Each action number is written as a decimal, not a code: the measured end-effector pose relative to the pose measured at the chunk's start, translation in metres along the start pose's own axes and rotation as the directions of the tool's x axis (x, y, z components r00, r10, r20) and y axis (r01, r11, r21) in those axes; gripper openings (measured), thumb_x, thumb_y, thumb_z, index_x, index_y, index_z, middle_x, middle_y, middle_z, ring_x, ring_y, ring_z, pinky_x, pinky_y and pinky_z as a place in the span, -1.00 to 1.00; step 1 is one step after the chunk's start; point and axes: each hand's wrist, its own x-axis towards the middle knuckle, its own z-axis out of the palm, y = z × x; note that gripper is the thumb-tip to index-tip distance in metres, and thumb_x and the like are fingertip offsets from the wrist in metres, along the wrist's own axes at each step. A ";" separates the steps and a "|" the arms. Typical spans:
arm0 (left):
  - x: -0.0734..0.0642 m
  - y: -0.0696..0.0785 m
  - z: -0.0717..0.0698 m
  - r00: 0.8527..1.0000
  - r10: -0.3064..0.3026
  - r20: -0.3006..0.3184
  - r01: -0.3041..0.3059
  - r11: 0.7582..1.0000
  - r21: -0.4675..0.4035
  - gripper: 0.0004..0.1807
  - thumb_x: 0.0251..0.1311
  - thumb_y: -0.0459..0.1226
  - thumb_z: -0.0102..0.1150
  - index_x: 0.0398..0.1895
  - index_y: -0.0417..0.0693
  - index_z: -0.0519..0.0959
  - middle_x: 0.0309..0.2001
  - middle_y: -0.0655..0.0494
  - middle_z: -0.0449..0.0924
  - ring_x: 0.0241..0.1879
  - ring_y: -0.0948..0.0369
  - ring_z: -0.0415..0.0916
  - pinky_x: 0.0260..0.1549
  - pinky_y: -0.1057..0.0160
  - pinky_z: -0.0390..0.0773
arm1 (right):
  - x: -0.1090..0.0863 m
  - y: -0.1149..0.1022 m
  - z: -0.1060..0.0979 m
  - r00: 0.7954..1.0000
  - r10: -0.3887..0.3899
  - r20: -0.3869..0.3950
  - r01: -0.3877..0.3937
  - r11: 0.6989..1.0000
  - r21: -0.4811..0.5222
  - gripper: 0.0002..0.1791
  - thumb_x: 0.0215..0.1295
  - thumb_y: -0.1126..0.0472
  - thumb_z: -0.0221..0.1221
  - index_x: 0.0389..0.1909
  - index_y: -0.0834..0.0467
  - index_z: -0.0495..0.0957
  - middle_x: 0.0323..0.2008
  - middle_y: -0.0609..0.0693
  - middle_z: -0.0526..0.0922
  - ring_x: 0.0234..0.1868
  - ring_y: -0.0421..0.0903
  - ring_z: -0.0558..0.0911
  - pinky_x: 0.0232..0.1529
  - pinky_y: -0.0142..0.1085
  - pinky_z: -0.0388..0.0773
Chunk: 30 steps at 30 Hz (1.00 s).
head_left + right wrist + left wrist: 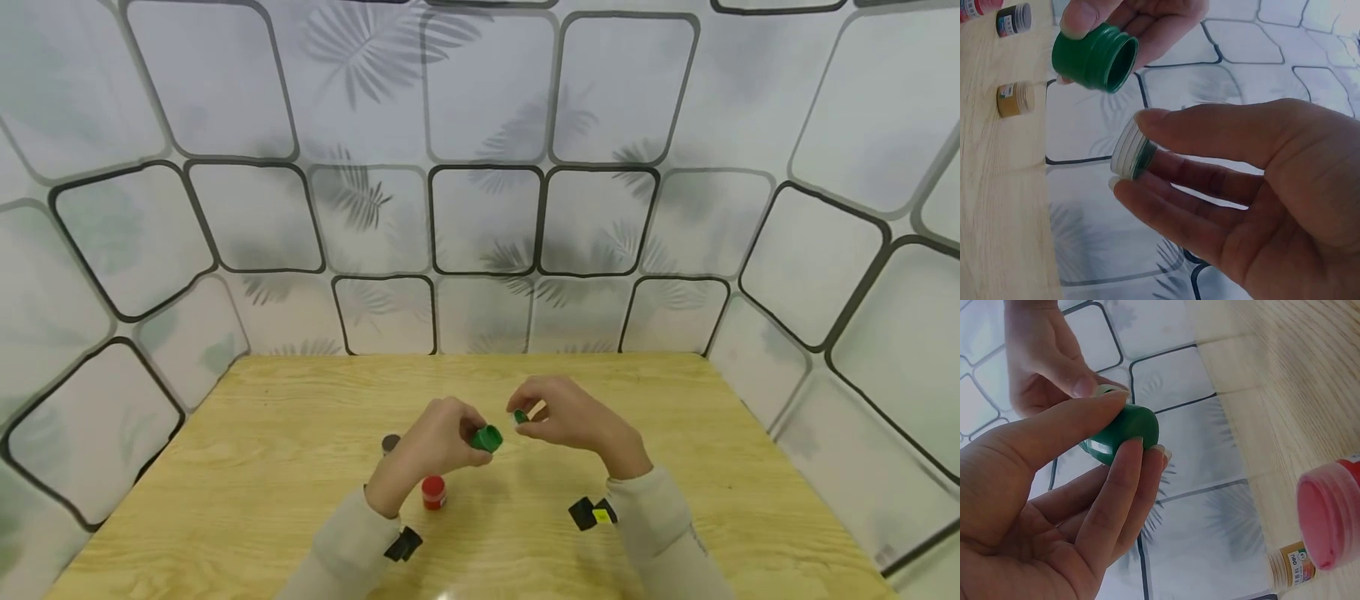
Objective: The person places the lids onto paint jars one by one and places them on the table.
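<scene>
My left hand [438,437] grips a small green paint jar [487,438] between thumb and fingers. The jar is tilted sideways, its uncovered mouth facing the right hand; in the right wrist view its inner wall [1124,64] looks green. A short gap away, my right hand [566,414] pinches the jar's ribbed, whitish see-through lid [1127,150], green on the inside, by its rim. Both hands are raised over the table. The left wrist view shows the base of the green jar [1129,431] under the thumb and fingertips.
A red jar [433,492] stands on the wooden table [315,467] near the left forearm. Behind that forearm is a dark-topped jar [391,443], partly hidden. The right wrist view also shows an ochre jar [1015,100] and a black jar [1013,20]. Patterned curtains surround the table.
</scene>
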 end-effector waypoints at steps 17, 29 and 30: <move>-0.001 -0.001 0.006 0.999 0.052 0.008 -0.052 0.999 -0.010 -0.83 0.06 -0.35 0.56 -0.27 -0.16 0.78 -0.34 0.06 0.78 -0.44 0.33 0.63 -0.43 0.38 0.64 | 0.004 -0.023 0.012 0.993 -0.098 0.059 0.095 0.994 0.044 -0.77 0.28 0.39 0.37 -0.06 0.19 0.71 -0.10 0.03 0.69 -0.07 -0.05 0.71 -0.12 -0.47 0.69; -0.001 0.002 0.004 0.996 0.092 -0.010 -0.092 0.996 -0.012 -0.85 0.09 -0.37 0.53 -0.27 -0.20 0.78 -0.36 0.02 0.79 -0.47 0.33 0.63 -0.46 0.39 0.64 | 0.005 -0.024 0.012 0.993 -0.090 0.074 0.086 0.994 0.060 -0.79 0.31 0.38 0.35 -0.05 0.22 0.71 -0.09 0.07 0.70 -0.07 0.00 0.73 -0.11 -0.44 0.70; -0.001 0.003 0.004 0.996 0.092 -0.011 -0.092 0.996 -0.010 -0.86 0.09 -0.36 0.52 -0.28 -0.19 0.78 -0.37 0.03 0.79 -0.48 0.34 0.62 -0.46 0.40 0.63 | 0.005 -0.024 0.012 0.993 -0.093 0.070 0.089 0.994 0.057 -0.79 0.31 0.38 0.35 -0.05 0.22 0.71 -0.10 0.07 0.70 -0.07 0.00 0.73 -0.11 -0.43 0.70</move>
